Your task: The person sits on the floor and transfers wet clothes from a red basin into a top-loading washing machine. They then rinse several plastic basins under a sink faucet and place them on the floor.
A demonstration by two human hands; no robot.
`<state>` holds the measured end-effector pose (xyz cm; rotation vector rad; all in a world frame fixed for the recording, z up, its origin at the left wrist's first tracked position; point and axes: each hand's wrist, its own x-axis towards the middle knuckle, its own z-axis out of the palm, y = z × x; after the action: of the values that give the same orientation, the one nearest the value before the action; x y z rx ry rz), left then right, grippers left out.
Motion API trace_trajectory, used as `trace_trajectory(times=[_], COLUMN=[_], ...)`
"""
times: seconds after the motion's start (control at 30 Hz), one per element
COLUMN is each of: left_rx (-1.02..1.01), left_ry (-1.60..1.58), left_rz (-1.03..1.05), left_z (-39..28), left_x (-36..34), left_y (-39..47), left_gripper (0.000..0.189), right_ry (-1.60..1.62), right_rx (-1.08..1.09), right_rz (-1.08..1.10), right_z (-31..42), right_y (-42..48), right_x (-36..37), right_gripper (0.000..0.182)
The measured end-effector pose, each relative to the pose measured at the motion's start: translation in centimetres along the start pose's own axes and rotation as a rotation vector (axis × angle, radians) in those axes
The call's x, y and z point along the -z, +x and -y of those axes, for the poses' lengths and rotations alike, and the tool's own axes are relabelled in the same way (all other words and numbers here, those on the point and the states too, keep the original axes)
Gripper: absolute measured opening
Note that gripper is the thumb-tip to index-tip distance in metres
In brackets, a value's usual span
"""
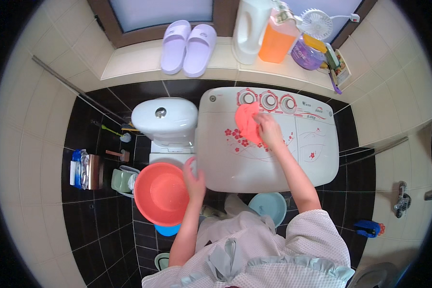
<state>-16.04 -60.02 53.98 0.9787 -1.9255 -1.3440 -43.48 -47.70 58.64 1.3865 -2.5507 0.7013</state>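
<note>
A twin-tub washing machine (pixel 237 172) with a white, flower-patterned top and several round knobs stands before me. My right hand (pixel 268 127) holds a coral-red cloth (pixel 247 120) against the top, just below the left knob (pixel 247 98). The cloth is spread and crumpled under the fingers. My left hand (pixel 194 178) is at the right rim of a red plastic basin (pixel 162 192), near the machine's left edge. Its fingers are apart and somewhat blurred, and nothing shows in them; whether it touches the basin is unclear.
A white toilet tank (pixel 165 117) adjoins the machine's left side. Lilac slippers (pixel 187 48), a white jug (pixel 250 32), an orange liquid bottle (pixel 278 39) and a small white fan (pixel 316 24) stand on the window ledge. A light-blue basin (pixel 270 207) sits on the floor by my legs.
</note>
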Motion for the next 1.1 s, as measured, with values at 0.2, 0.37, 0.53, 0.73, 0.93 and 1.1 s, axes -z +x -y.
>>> trace_trajectory(times=[0.2,0.37,0.53,0.73,0.93,1.1], left_rx=[-0.413,-0.503,-0.484,-0.475,-0.474,-0.515], left_ry=[0.27,0.399,0.51,0.58,0.612,0.597], left_rz=[0.347,0.406,0.446,0.495,0.441,0.521], left_z=[-7.1,-8.3,-6.9,-7.2,-7.7,-8.0], left_x=[-11.0,-16.3,-18.5,-18.8,-19.3,-17.4], left_y=[2.4,4.5,5.4,5.7,4.9,1.6], left_gripper=[0.044,0.049,0.057,0.062,0.071,0.076], right_ry=[-0.309,-0.407,-0.488,-0.195,0.109,-0.091], right_rx=[0.298,0.382,0.343,-0.473,-0.905,-0.86], right_rz=[-0.097,0.398,0.663,0.367,0.444,0.391], right_z=[-10.8,-14.7,-12.2,-12.6,-14.7,-11.8], right_y=[5.4,8.8,11.5,9.2,10.2,9.4], right_x=[0.2,0.5,3.2,-0.4,-3.0,-1.9], right_gripper=[0.035,0.03,0.035,0.059,0.068,0.064])
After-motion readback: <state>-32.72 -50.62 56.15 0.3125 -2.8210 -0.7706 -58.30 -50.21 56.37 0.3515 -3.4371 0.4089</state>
